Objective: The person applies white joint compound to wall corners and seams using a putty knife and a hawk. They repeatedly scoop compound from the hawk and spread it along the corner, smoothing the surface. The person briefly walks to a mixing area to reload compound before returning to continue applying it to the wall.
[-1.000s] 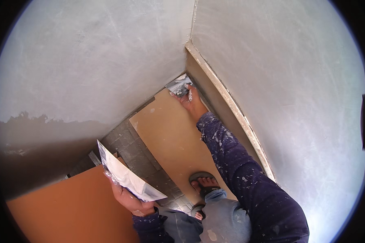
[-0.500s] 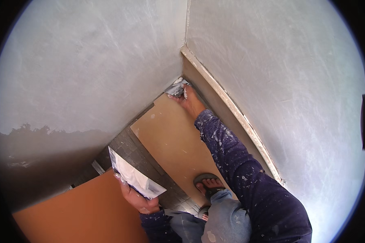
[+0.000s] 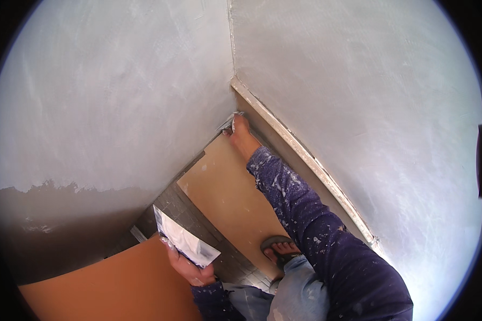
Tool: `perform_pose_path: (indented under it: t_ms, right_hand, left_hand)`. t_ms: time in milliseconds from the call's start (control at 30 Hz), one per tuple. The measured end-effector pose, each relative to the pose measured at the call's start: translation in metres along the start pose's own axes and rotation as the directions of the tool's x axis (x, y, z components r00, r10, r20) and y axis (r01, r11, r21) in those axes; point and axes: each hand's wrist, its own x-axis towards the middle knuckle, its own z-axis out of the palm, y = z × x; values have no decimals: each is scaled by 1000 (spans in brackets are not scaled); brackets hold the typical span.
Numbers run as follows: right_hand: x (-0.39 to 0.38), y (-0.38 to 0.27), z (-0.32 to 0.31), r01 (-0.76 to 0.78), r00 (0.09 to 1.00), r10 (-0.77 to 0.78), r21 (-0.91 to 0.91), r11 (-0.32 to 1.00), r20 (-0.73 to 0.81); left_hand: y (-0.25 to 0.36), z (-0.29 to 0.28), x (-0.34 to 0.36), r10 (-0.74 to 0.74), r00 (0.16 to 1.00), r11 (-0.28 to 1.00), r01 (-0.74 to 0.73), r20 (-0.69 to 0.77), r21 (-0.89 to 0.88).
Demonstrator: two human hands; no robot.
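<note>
My left hand (image 3: 190, 269) is closed around a wide metal putty blade (image 3: 185, 241), which is tilted and carries a smear of white putty. Specks of putty cling to those fingers. Farther off, my right hand (image 3: 243, 137) reaches down into the corner and grips a smaller putty knife (image 3: 228, 122). Its blade lies at the foot of the left wall (image 3: 118, 101), close to the corner; the handle is hidden by my fingers. White spatter covers the dark blue right sleeve (image 3: 305, 200).
A ledge (image 3: 300, 147) runs along the base of the right wall (image 3: 359, 91). Below lies a tan board (image 3: 230, 187) on grey flooring (image 3: 171, 206), with my sandalled foot (image 3: 279, 249) on it. An orange-brown panel (image 3: 107, 289) stands at lower left. The left wall's lower part is darker.
The view has shifted, so the corner sits lower. My right hand has turned the putty knife, and less of its blade face shows. The putty on the left blade looks thinner.
</note>
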Motion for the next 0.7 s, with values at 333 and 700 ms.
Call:
perform_pose_path:
  t_ms: [333, 700]
  right_hand:
    - [-74, -33, 75, 263, 956, -286, -237, 935, -65]
    - [-147, -12, 2, 703, 694, -509, -324, 633, 510]
  left_hand:
    - [-7, 9, 4, -54, 994, 998, 52, 90, 31]
    - [-6, 21, 1, -132, 982, 991, 127, 132, 45]
